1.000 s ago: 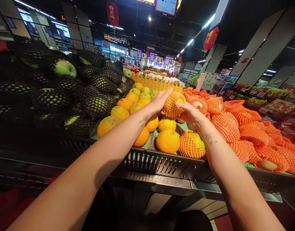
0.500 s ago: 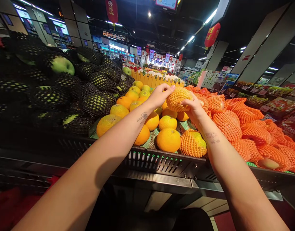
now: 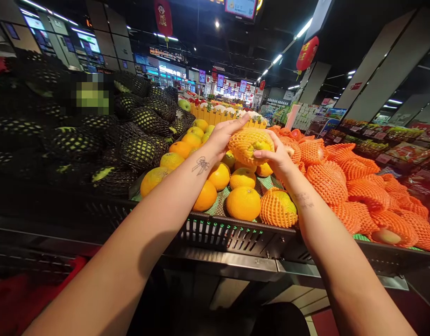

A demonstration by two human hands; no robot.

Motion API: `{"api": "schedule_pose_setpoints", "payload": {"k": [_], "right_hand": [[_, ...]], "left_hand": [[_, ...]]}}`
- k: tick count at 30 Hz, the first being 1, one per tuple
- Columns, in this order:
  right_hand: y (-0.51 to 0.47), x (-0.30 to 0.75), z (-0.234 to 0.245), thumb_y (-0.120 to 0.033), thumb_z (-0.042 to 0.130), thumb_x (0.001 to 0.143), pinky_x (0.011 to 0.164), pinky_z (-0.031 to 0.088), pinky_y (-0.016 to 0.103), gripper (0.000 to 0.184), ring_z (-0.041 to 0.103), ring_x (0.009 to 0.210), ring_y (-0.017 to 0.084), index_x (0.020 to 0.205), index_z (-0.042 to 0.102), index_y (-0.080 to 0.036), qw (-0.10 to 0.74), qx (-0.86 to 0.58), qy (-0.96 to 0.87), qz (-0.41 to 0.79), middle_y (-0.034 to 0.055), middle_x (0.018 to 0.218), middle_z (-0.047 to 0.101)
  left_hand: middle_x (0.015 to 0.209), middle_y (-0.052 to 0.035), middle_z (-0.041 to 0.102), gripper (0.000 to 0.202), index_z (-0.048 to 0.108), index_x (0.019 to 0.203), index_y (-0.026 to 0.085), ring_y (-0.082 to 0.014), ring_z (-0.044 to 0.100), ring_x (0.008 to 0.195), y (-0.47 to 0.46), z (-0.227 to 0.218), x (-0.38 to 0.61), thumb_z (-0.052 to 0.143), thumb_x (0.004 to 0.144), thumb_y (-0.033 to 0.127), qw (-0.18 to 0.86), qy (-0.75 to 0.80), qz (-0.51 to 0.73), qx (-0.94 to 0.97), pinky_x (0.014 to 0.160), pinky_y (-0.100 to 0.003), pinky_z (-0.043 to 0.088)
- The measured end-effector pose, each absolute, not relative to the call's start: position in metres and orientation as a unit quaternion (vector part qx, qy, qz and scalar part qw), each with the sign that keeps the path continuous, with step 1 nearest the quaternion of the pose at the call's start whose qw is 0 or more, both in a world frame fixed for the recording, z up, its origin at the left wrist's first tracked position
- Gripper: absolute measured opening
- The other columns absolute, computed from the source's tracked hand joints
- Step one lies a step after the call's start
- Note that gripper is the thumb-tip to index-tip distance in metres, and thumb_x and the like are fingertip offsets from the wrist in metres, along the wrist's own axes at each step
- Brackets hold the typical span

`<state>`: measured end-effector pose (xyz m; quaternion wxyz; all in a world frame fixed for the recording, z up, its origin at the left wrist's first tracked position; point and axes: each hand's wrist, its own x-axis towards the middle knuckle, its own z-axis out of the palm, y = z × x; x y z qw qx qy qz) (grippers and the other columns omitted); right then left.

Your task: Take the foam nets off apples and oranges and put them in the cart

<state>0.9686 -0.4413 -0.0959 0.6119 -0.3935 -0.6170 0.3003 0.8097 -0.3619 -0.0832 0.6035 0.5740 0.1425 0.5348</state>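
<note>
A black slotted plastic crate (image 3: 236,224) with a green mesh lining holds round orange-yellow citrus fruits (image 3: 243,203), set in loose rows toward the back. At its front right corner sits a citrus fruit half wrapped in an orange foam net (image 3: 278,208), greenish skin bare on its right. To the left is a heap of green fruits in black foam nets (image 3: 141,149); to the right, a pile of apples in orange foam nets (image 3: 326,182). A yellow picket-style fence (image 3: 229,117) stands behind the crate.

Above the crate's right half, the round yellow-green fruit in a yellow foam net (image 3: 248,144) is held up between both hands. The right hand (image 3: 280,156) grasps its right side, thumb across the front; the left hand (image 3: 222,136) clasps the left side, some fingers stretched over the top.

Half a second ago the held fruit was slightly further right and its net hid the front; now a larger patch of bare skin shows beside the right thumb. The left fingers, bent then, are straighter. The crate's visible contents look unchanged.
</note>
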Motion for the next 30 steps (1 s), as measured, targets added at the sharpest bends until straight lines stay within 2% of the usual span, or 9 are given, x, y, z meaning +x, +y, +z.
{"api": "schedule_pose_setpoints", "payload": {"k": [4,7,9,12,16,19,22,25,30], "right_hand": [[-0.44,0.967,-0.098,-0.035,0.089,0.053,0.101,0.054,0.04,0.059,0.064,0.104,0.023,0.105,0.062,-0.027,0.617,-0.38,-0.621,0.3,-0.001,0.102,0.067],[-0.439,0.963,-0.099,-0.038,0.085,0.056,0.102,0.054,0.042,0.053,0.064,0.106,0.025,0.103,0.062,-0.027,0.63,-0.37,-0.604,0.32,0.0006,0.102,0.069],[-0.439,0.962,-0.098,-0.043,0.082,0.057,0.099,0.056,0.043,0.052,0.063,0.11,0.028,0.102,0.061,-0.027,0.64,-0.373,-0.58,0.339,0.0025,0.104,0.069],[-0.437,0.968,-0.094,-0.061,0.077,0.06,0.089,0.06,0.046,0.06,0.062,0.114,0.031,0.106,0.057,-0.028,0.647,-0.38,-0.55,0.367,0.0043,0.106,0.069],[-0.433,0.984,-0.089,-0.08,0.068,0.058,0.08,0.061,0.045,0.075,0.061,0.115,0.032,0.113,0.054,-0.031,0.662,-0.373,-0.528,0.378,0.0054,0.108,0.067],[-0.433,0.988,-0.088,-0.078,0.068,0.059,0.079,0.06,0.044,0.073,0.061,0.117,0.032,0.113,0.054,-0.031,0.67,-0.381,-0.518,0.372,0.0057,0.112,0.066],[-0.434,0.982,-0.09,-0.07,0.072,0.059,0.081,0.06,0.044,0.066,0.06,0.119,0.031,0.108,0.055,-0.03,0.675,-0.389,-0.515,0.359,0.0046,0.114,0.066],[-0.433,0.978,-0.092,-0.06,0.078,0.057,0.084,0.06,0.047,0.058,0.06,0.118,0.031,0.099,0.053,-0.029,0.673,-0.387,-0.52,0.358,0.0031,0.11,0.067],[-0.434,0.978,-0.093,-0.044,0.079,0.056,0.089,0.06,0.046,0.047,0.062,0.113,0.028,0.093,0.053,-0.029,0.684,-0.377,-0.513,0.356,-0.0003,0.103,0.068]], "left_hand": [[0.078,-0.0046,0.071,0.036,0.066,0.081,0.016,-0.0188,0.069,0.084,-0.354,-0.088,0.812,0.091,0.072,0.041,0.64,0.159,0.503,0.559,0.083,-0.033,0.053],[0.084,-0.0073,0.073,0.03,0.07,0.088,0.013,-0.0169,0.066,0.083,-0.351,-0.089,0.813,0.084,0.082,0.039,0.676,0.179,0.457,0.55,0.084,-0.033,0.053],[0.078,-0.0057,0.069,0.032,0.068,0.086,0.014,-0.0129,0.061,0.071,-0.353,-0.087,0.811,0.08,0.087,0.043,0.674,0.184,0.448,0.558,0.073,-0.03,0.051],[0.063,0.0009,0.055,0.042,0.061,0.075,0.017,-0.0063,0.043,0.052,-0.361,-0.082,0.807,0.084,0.083,0.051,0.639,0.156,0.463,0.595,0.051,-0.026,0.035],[0.071,-0.0009,0.065,0.044,0.06,0.079,0.016,-0.0039,0.04,0.049,-0.369,-0.079,0.803,0.095,0.07,0.041,0.635,0.114,0.426,0.635,0.047,-0.023,0.025],[0.079,-0.0034,0.071,0.045,0.062,0.084,0.017,-0.0035,0.041,0.048,-0.368,-0.081,0.804,0.095,0.068,0.042,0.633,0.106,0.418,0.643,0.047,-0.023,0.024],[0.077,-0.0035,0.068,0.045,0.062,0.077,0.016,-0.005,0.044,0.049,-0.365,-0.084,0.806,0.091,0.073,0.05,0.613,0.152,0.427,0.647,0.049,-0.024,0.028],[0.073,-0.0001,0.063,0.044,0.061,0.073,0.017,-0.0078,0.05,0.055,-0.366,-0.086,0.805,0.093,0.071,0.047,0.582,0.202,0.438,0.655,0.054,-0.025,0.032],[0.078,0.0013,0.064,0.039,0.063,0.082,0.018,-0.01,0.056,0.066,-0.367,-0.086,0.805,0.092,0.073,0.043,0.597,0.189,0.444,0.641,0.061,-0.023,0.036]]}}
